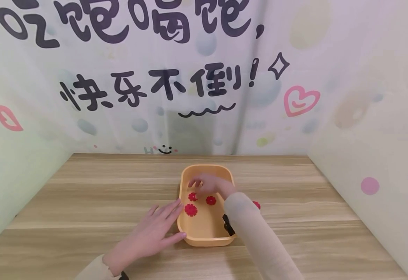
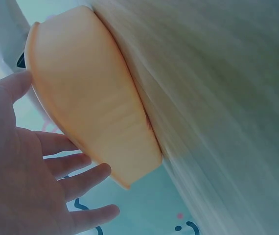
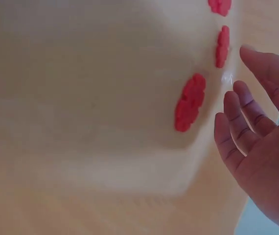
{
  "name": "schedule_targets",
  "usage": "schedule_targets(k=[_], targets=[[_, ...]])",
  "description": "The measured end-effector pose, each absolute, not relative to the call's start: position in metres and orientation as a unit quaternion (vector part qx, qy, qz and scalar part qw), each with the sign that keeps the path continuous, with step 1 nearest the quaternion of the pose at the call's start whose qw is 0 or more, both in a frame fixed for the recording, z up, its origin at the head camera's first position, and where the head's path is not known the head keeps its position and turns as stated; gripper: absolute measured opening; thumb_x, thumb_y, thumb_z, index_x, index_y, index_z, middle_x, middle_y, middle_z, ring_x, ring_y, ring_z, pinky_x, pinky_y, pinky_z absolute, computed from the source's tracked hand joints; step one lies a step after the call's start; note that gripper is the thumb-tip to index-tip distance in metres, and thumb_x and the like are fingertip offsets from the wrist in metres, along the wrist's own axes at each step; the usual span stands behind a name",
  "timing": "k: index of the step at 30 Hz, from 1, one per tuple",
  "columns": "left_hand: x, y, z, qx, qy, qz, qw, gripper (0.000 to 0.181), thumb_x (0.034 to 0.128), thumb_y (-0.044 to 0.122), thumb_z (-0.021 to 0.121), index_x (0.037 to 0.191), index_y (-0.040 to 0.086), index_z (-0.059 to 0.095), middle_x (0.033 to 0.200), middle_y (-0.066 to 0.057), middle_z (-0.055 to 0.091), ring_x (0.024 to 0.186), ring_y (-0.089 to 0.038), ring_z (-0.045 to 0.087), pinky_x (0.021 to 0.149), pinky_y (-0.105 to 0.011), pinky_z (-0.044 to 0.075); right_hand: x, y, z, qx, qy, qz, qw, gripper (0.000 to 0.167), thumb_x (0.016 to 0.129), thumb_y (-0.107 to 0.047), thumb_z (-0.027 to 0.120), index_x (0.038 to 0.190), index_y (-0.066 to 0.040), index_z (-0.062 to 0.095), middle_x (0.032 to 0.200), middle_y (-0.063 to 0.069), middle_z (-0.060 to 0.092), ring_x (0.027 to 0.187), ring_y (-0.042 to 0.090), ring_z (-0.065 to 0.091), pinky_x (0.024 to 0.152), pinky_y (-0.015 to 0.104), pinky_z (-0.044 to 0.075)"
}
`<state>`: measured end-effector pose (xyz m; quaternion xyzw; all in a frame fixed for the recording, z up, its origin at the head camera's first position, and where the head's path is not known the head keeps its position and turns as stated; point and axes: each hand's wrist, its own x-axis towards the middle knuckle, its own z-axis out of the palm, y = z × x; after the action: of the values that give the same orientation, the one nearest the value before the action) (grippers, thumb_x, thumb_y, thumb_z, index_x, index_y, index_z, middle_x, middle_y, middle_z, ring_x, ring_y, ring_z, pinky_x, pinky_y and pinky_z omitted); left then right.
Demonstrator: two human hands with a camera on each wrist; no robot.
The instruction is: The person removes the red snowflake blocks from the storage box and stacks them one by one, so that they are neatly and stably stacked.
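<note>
Left hand (image 1: 153, 233), fingers extended, touches the tray (image 1: 209, 242) on its left side: best kept steady there. Right hand (image 1: 207, 184), relaxed and empty over the tray, should avoid nudging the three red flowers (image 1: 190, 210) inside.

The left hand (image 1: 151, 233) is holding its fingers (image 2: 86, 183) spread; the right hand (image 1: 209, 185) is hovering, fingers loosely bent, its forearm (image 1: 260, 237) slanting leftward.
</note>
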<state>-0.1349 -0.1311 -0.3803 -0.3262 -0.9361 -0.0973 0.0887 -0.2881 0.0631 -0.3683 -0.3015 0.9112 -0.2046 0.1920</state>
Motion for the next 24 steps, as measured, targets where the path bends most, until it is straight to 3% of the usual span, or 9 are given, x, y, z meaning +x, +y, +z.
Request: schedule_targets(k=[8,18,24], targets=[[-0.134,-0.131,-0.379,-0.328,-0.936,-0.092,0.091,0.072,0.0858,0.058,0.037,0.134,0.004,0.036,0.138,-0.009,0.032,0.122,-0.023,0.033,0.094,-0.053,0.025,-0.285,0.063,-0.379,-0.240,0.912,-0.237,0.233,0.032,0.071,-0.014,0.070,0.101,-0.023,0.061,0.098,-0.005,0.053,0.088,0.014,0.049,0.072,0.026,0.044],[-0.134,-0.130,-0.379,-0.326,-0.937,-0.094,0.086,0.071,0.0860,0.057,0.038,0.135,0.005,0.035,0.139,-0.008,0.031,0.121,-0.023,0.034,0.094,-0.053,0.025,-0.282,0.057,-0.382,-0.262,0.914,-0.228,0.211,0.021,0.072,-0.010,0.071,0.087,-0.017,0.057,0.084,-0.002,0.054,0.078,0.014,0.049,0.067,0.025,0.044],[-0.135,-0.131,-0.379,-0.325,-0.937,-0.093,0.086,0.072,0.0858,0.058,0.037,0.135,0.005,0.036,0.139,-0.007,0.031,0.121,-0.023,0.034,0.094,-0.053,0.024,-0.278,0.057,-0.379,-0.235,0.906,-0.251,0.247,0.032,0.072,-0.010,0.071,0.097,-0.017,0.053,0.085,-0.002,0.054,0.074,0.016,0.052,0.062,0.026,0.046]])
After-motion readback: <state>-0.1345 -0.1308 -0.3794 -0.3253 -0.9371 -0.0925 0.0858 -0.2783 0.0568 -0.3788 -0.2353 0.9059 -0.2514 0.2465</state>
